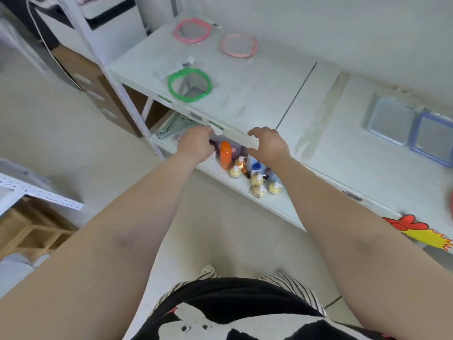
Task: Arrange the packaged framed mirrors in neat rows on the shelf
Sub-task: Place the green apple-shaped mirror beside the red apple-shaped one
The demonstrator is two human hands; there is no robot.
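Three round packaged mirrors lie flat on the white shelf (257, 94): a green-framed mirror (189, 85) near the front left, a pink-framed mirror (192, 30) at the back, and a paler pink-framed mirror (239, 45) to its right. Two square blue-framed mirrors (389, 123) (434, 141) lie side by side far right. My left hand (197, 143) hovers at the shelf's front edge with fingers curled, holding nothing I can see. My right hand (268, 143) is beside it at the same edge, fingers spread and empty.
A lower shelf (282, 204) holds an orange bottle (226, 154), several small yellow pump bottles (257, 180) and pale green hangers (171, 128). A brown drawer unit (98, 89) stands left of the rack. A red and yellow sign (421, 231) hangs at right.
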